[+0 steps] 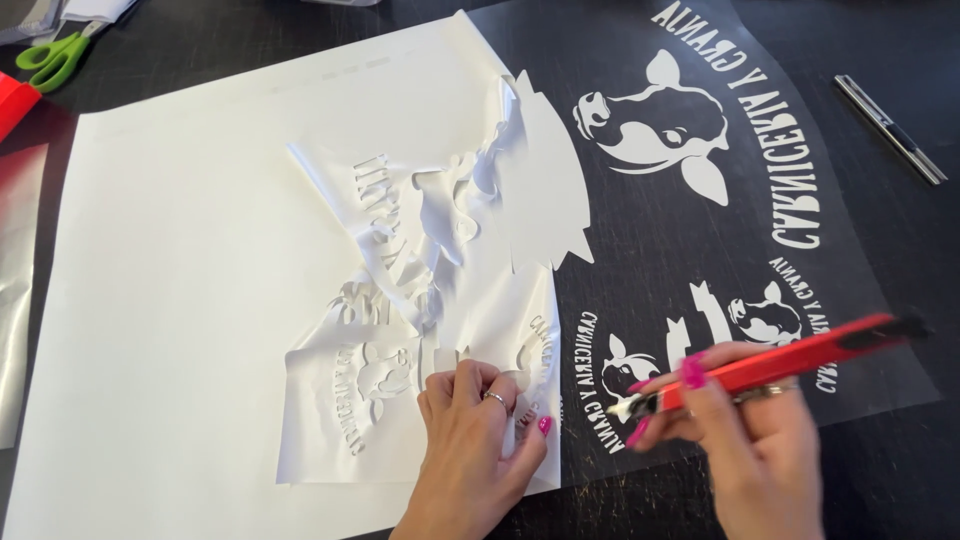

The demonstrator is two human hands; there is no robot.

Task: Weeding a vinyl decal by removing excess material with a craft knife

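Note:
My left hand [478, 440] presses flat on crumpled, peeled-off white vinyl scrap [430, 290] near the front edge, fingers apart, a ring on one finger. My right hand [745, 440] grips a red utility knife [790, 362], its tip pointing left at a small white cow design [630, 370] on the clear film sheet [700, 200]. A large white cow head [655, 125] with curved lettering shows on the film farther back. The uncut white vinyl sheet [180, 300] lies to the left.
Green-handled scissors [55, 55] lie at the back left on the dark table [900, 250]. A slim metal tool [890, 128] rests at the right. A red object [12, 105] sits at the left edge.

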